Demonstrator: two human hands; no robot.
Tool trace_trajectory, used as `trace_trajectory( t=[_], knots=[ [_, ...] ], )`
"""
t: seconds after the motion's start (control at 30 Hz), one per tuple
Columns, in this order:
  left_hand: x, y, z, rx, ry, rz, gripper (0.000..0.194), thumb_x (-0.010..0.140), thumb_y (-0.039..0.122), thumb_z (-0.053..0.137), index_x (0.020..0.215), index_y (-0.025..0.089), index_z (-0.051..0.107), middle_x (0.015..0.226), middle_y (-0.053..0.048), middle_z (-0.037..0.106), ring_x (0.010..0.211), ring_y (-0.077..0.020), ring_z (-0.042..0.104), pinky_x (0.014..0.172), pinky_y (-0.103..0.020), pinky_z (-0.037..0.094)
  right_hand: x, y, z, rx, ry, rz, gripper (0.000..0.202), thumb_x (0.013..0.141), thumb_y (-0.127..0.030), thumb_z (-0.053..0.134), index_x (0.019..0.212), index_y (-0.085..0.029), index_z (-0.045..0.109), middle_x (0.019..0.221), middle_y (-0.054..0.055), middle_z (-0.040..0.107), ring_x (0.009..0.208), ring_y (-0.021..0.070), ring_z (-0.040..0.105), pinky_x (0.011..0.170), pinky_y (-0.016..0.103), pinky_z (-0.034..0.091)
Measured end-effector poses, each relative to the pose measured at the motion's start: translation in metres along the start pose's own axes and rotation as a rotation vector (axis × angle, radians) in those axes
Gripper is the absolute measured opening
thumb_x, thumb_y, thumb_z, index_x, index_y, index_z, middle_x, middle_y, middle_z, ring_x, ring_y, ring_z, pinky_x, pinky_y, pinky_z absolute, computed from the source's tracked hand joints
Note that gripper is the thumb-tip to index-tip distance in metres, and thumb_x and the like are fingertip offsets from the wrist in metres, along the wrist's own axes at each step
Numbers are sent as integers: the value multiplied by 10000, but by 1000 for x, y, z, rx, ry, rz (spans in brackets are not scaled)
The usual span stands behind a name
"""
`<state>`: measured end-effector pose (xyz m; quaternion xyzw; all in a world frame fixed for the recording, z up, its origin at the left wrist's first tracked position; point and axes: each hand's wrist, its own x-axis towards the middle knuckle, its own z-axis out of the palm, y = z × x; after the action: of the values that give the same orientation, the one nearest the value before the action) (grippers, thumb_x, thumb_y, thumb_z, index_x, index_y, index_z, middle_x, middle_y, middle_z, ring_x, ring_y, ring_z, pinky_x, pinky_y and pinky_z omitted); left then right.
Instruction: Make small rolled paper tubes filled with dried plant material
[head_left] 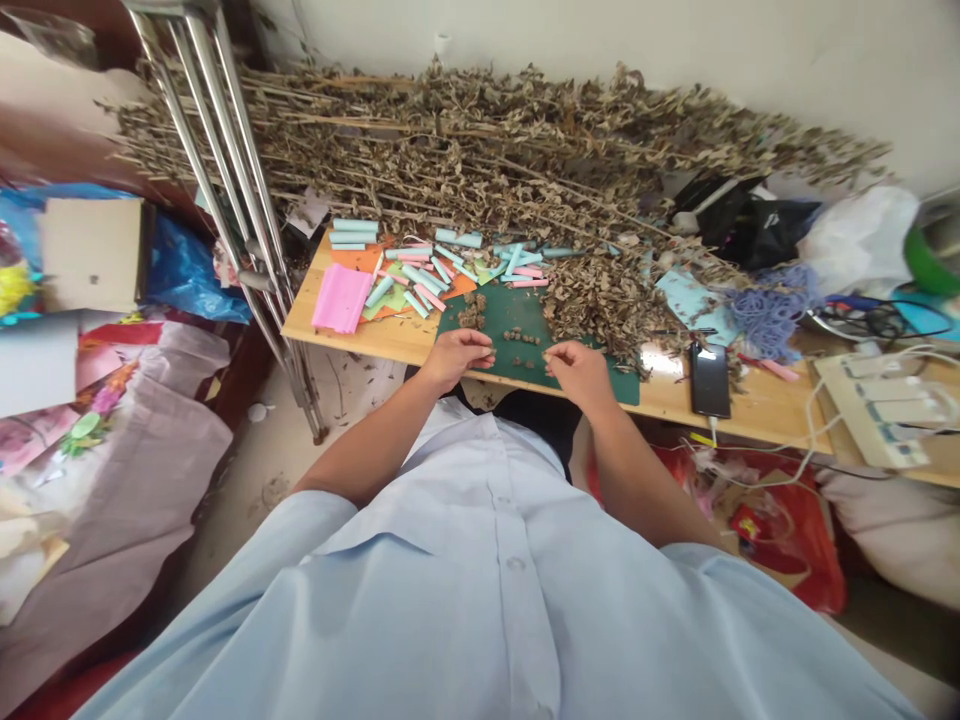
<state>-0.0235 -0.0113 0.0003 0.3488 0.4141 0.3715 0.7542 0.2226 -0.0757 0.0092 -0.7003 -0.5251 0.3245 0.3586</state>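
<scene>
Over the near edge of a green cutting mat (517,305), both of my hands are closed in a pinch. My left hand (457,357) has thumb and fingertips together; whatever sits between them is too small to make out. At the right, my right hand (581,372) pinches a small brown bit, its kind unclear. Between the hands lie several small brown dried clumps (520,336) in short rows. A larger heap of brown clumps (471,308) rests beyond my left hand. Crumbled dried leaves (600,300) are piled beyond my right hand.
Long dried leafy stalks (480,150) cover the back of the table. Blue and pink paper rolls (427,270) and a pink sheet (343,298) lie at left, beside metal crutches (232,150). At right are a phone (709,378), purple yarn (772,305) and a power strip (885,400).
</scene>
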Motion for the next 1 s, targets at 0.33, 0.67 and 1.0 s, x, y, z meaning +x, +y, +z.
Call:
trace_trajectory(
  t=[0.33,0.67,1.0],
  knots=[
    [4,-2,3,79,-18,28,311,638,205,863,877,104,693,686,-12,697,615,-116,675,664,-265,579,-6,23,-4,-375,-73,-363,162,859,-209,601,892,-230,759,928,69,753,899,236,691,864,385,544],
    [-3,2,13,-14,-23,-38,291,668,166,863,884,86,685,732,-55,721,698,-174,739,729,-312,617,-8,-1,-13,-192,99,-333,200,917,-314,629,1027,-235,776,1042,73,769,909,233,714,887,399,564],
    [-6,-5,23,-130,-61,-68,295,677,180,876,905,81,717,770,-63,736,716,-179,752,749,-303,633,-20,-32,41,24,12,-333,198,887,-351,670,1036,-255,758,1072,59,759,850,202,717,800,348,594]
  ],
)
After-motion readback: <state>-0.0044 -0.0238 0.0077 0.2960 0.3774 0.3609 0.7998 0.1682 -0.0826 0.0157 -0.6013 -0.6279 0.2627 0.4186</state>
